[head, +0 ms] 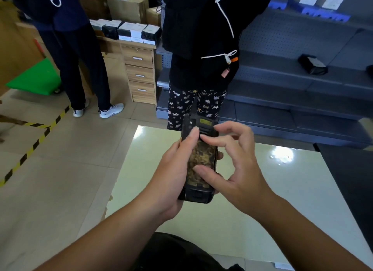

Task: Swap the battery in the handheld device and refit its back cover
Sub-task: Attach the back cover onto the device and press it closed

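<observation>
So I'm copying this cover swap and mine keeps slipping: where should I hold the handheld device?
Probably as the left hand does: wrap the handheld device from behind across its long side edges, back facing you. That narrow, tall body leaves the right hand free to press its back.

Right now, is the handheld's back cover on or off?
Cannot tell for sure. The handheld device, held by the left hand, shows a worn mottled panel; the right hand fingertips press it.
</observation>
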A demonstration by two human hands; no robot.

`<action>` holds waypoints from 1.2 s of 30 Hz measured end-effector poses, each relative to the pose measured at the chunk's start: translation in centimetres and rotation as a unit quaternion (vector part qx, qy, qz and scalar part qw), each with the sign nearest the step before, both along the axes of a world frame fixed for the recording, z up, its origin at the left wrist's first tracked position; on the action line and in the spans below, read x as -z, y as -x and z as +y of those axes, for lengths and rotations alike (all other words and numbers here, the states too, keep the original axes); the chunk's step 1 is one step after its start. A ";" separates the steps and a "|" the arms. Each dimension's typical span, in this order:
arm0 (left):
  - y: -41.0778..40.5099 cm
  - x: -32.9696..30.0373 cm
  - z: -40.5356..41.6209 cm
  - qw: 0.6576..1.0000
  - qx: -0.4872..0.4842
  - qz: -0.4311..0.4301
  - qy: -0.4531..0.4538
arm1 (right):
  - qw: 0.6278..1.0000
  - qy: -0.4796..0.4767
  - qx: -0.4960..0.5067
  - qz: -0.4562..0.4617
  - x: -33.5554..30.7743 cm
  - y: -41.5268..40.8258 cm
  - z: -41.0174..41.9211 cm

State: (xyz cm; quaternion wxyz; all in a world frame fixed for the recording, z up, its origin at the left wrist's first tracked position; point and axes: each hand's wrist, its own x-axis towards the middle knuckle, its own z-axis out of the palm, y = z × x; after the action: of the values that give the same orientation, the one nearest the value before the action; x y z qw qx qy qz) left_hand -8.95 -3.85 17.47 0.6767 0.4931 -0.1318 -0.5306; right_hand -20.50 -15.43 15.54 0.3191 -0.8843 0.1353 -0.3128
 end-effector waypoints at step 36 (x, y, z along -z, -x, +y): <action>0.1 1.0 -1.2 0.998 -0.057 -0.021 0.010 | 0.817 -0.562 0.019 -0.128 -1.0 -1.4 2.4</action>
State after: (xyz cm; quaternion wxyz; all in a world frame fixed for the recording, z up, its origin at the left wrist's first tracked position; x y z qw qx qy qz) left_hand -9.00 -5.10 16.43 0.7079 0.5040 -0.1232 -0.4793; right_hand -19.13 -13.03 16.56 0.7691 -0.5004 0.2628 -0.2984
